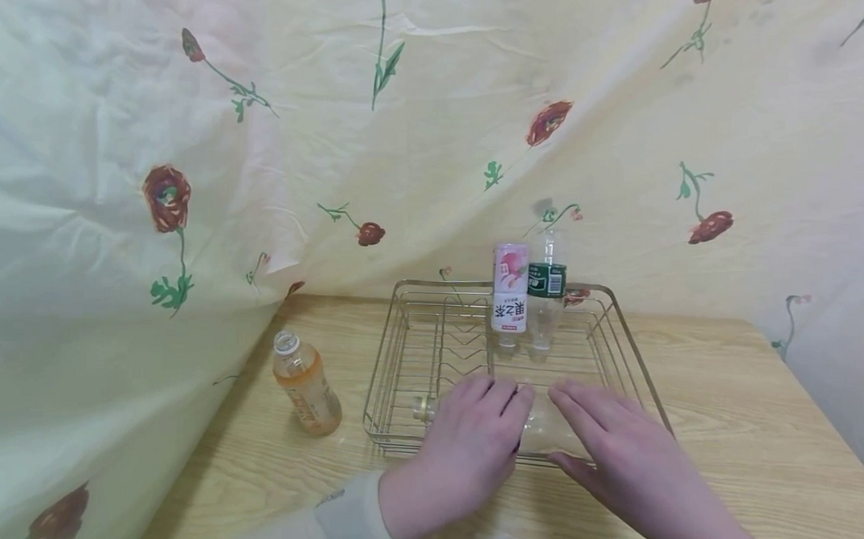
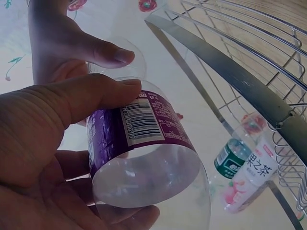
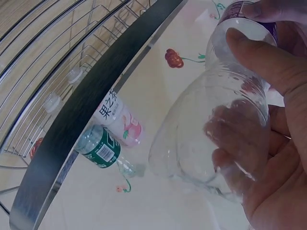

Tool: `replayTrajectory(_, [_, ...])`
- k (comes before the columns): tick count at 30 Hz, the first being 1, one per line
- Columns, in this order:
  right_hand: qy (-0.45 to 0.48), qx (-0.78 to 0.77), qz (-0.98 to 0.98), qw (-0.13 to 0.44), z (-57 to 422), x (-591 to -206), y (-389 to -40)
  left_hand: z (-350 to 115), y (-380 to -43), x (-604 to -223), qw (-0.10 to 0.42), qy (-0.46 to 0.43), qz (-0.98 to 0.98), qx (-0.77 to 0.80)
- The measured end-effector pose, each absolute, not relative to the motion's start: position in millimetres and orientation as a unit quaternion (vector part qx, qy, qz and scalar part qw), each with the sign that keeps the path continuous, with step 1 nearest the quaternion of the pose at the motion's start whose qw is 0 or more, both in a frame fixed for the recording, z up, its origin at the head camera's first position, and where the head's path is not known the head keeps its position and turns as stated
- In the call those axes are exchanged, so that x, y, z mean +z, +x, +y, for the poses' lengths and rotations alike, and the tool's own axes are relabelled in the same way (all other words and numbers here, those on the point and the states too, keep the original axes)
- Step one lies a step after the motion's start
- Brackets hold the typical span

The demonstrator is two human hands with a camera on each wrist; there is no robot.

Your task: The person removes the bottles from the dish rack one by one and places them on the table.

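Observation:
A clear plastic bottle (image 1: 540, 435) with a purple label (image 2: 139, 122) lies sideways over the front of the wire rack, its neck pointing left. My left hand (image 1: 468, 440) grips it round the label, thumb on one side and fingers on the other. Nearer the bottle's right end, my right hand (image 1: 623, 447) holds the clear part between thumb and fingers. Through the plastic, the right fingers (image 3: 235, 129) show in the right wrist view. The hands hide much of the bottle in the head view.
Inside the wire rack (image 1: 645, 371), a pink-and-white labelled bottle (image 1: 511, 289) and a green-labelled clear bottle (image 1: 545, 306) lean at the back. An orange-tinted bottle (image 1: 309, 389) stands on the wooden table (image 1: 752, 396) left of it. Flowered cloth (image 1: 423, 140) hangs behind.

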State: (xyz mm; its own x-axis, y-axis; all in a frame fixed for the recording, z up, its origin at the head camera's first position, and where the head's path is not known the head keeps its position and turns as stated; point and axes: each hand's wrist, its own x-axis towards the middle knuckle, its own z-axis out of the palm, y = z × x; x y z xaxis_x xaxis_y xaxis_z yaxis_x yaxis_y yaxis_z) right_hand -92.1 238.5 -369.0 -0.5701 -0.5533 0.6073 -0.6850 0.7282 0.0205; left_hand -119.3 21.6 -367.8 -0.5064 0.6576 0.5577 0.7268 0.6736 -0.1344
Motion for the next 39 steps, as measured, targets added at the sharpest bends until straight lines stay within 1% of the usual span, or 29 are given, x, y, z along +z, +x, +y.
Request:
replayTrajectory(5, [0.352,0.109,-0.881,0.295,239,-371,-93,23,-117,-367,0.293,-0.398,-0.867,-0.058])
replayTrajectory(11, [0.344,0.111,-0.885,0.293,240,-371,-92,21,-115,-367,0.303,-0.397,-0.863,-0.072])
replayTrajectory(19, [0.326,0.12,-0.889,0.299,241,-372,-92,16,-111,-362,0.248,-0.383,-0.884,-0.104])
replayTrajectory(26, [0.315,0.125,-0.887,0.315,246,-374,-93,10,-111,-358,0.257,-0.365,-0.882,-0.149])
replayTrajectory(39, [0.29,0.139,-0.893,0.314,257,-378,-92,-3,-113,-353,0.239,-0.343,-0.887,-0.195])
